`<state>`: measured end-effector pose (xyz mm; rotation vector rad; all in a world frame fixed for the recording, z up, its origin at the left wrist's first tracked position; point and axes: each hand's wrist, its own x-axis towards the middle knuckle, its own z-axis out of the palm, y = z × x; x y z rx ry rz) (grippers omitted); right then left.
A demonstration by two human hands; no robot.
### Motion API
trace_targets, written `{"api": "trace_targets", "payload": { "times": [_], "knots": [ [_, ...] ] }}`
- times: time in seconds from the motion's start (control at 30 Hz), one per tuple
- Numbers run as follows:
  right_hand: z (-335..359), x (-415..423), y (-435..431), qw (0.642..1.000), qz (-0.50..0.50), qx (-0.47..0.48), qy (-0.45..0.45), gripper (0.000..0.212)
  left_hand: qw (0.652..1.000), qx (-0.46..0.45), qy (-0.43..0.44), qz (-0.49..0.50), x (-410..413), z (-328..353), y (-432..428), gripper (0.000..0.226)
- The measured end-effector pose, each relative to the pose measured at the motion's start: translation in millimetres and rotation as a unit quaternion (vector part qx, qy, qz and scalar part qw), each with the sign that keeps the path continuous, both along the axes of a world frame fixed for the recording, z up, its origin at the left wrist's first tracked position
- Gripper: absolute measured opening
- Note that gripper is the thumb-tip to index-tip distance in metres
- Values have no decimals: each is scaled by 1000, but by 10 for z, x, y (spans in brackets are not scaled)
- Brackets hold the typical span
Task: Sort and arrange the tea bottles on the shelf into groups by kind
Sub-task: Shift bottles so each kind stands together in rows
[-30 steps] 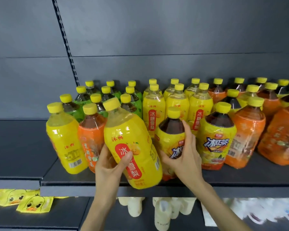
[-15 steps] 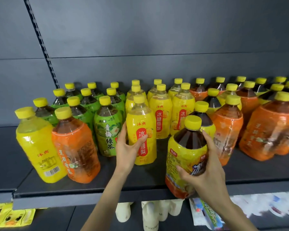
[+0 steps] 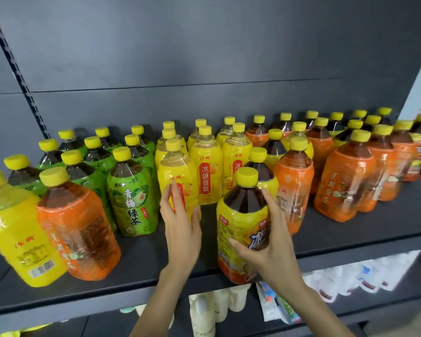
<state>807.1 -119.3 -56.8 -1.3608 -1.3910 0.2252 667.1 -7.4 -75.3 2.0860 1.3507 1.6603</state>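
The yellow bottle (image 3: 175,173) that the left hand (image 3: 180,229) was carrying tilted a second ago now stands upright on the shelf (image 3: 144,259), at the near end of the yellow row, just right of the green bottles (image 3: 129,190). The left hand's fingers lie nearly straight against its front, touching rather than gripping, so that bottle looks placed with its own kind.

The right hand (image 3: 272,242) is clamped on the dark tea bottle (image 3: 241,215), fingers and thumb curled round its yellow label. Earlier this bottle stood among the front bottles. Now it has been drawn nearer, to the near edge of the shelf, with its base hanging past the lip. It probably goes next to the other dark tea bottles, which sit scattered among the orange bottles (image 3: 345,186) on the right.

The view has also swung right since then, showing more of that side. At the near left a stray yellow bottle (image 3: 12,229) and a stray orange bottle (image 3: 75,229) stand in front of the green group, unsorted.
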Motion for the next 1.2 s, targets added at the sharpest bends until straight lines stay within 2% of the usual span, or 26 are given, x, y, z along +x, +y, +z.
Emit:
{"api": "trace_targets", "payload": {
  "times": [0.1, 0.17, 0.23, 0.3, 0.37, 0.43, 0.53, 0.6, 0.67, 0.8, 0.9, 1.0, 1.2],
  "knots": [
    [29, 16, -29, 1000, -2, 15, 27, 95, 992, -50, -61, -101, 150, 95, -180, 65],
    [53, 56, -76, 998, 4, 23, 63, 93, 974, -102, -99, -178, 223, 160, -254, 60],
    [100, 113, -158, 993, 12, 32, 111, 92, 943, -164, -144, -250, 305, 209, -298, 50],
    [142, 180, -268, 989, 12, 41, 141, 93, 898, -236, -202, -310, 398, 223, -316, 44],
    [169, 263, -397, 988, 3, 46, 144, 93, 867, -283, -231, -340, 495, 189, -300, 46],
    [195, 375, -534, 990, -14, 44, 136, 92, 867, -277, -209, -358, 592, 126, -320, 59],
    [225, 603, -705, 991, -47, 41, 120, 92, 904, -230, -141, -330, 739, 20, -346, 97],
    [228, 778, -773, 991, -70, 44, 104, 91, 926, -209, -109, -295, 820, -20, -331, 112],
    [212, 980, -810, 990, -87, 51, 102, 90, 932, -201, -116, -277, 892, -35, -274, 119],
    [149, 1474, -858, 988, -102, 55, 102, 90, 948, -199, -149, -201, 1018, -26, -172, 111],
    [102, 1908, -862, 990, -95, 48, 92, 90, 961, -189, -163, -120, 1074, -74, -164, 116],
    [94, 2310, -859, 994, -78, 33, 73, 91, 960, -185, -199, -60, 1156, -108, -299, 125],
    [154, 3084, -916, 996, -54, 5, 70, 91, 952, -142, -270, -12, 1371, 4, -804, 112]
  ]
}}
